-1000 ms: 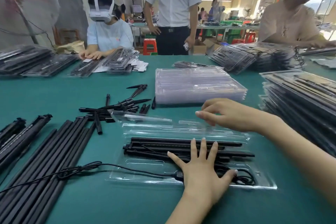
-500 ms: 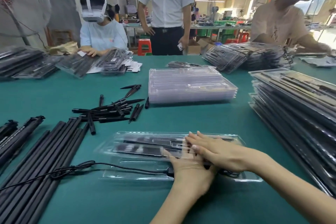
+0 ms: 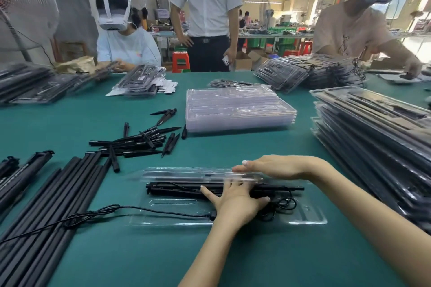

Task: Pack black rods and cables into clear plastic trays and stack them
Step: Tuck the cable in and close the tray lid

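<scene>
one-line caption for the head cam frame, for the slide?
Left hand presses rods into the clear tray; right hand folds its lid over.

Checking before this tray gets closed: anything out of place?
Yes. The black cable isn't fully packed: it runs out of the open clear tray past its left edge and trails across the long black rods on the table. The lid is partly raised.

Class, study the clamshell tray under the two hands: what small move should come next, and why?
Probably tuck the cable in first. It trails over the tray edge to the left while the right hand brings down the lid and the left hand presses the rods.
</scene>
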The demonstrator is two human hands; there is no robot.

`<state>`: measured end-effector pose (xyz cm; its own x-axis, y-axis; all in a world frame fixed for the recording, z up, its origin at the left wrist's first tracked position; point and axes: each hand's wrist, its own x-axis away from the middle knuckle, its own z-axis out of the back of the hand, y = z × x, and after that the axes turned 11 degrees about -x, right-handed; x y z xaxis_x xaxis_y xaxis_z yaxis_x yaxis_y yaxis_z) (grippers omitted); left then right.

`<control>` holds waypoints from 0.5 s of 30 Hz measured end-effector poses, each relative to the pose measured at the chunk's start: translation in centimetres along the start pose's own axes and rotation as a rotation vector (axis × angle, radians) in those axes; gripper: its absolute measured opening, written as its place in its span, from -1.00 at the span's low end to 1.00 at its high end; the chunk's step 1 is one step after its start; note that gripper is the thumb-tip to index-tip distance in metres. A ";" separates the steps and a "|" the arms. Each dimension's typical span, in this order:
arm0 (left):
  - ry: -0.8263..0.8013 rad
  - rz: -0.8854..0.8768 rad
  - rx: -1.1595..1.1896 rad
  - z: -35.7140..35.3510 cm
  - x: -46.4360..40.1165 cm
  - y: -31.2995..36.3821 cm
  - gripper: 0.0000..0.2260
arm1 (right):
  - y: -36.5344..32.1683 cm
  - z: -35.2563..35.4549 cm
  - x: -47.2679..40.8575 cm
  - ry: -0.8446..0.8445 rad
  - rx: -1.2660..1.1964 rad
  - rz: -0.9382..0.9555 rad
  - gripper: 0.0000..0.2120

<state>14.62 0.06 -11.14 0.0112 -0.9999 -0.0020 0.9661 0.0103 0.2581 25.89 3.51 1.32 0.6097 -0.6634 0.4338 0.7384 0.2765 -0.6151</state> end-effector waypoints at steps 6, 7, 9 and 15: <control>0.048 0.032 0.162 2.0 1.3 0.5 -0.68 | 0.8 0.8 -0.3 -0.005 -0.179 0.014 -0.56; 0.051 0.004 0.203 2.2 1.6 0.6 -0.78 | 0.9 0.8 -0.4 -0.003 -0.185 0.015 -0.56; 0.035 -0.021 0.251 2.9 2.2 0.7 -0.89 | 1.1 0.8 -0.6 0.004 -0.174 0.019 -0.56; 0.055 -0.061 0.229 3.7 3.1 0.9 -0.85 | 1.0 0.8 -0.8 0.034 -0.174 0.024 -0.57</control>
<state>14.61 -3.04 -7.35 -0.0252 -0.9968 -0.0758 0.8819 -0.0578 0.4679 26.37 4.90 0.85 0.6143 -0.6817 0.3973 0.6610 0.1696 -0.7310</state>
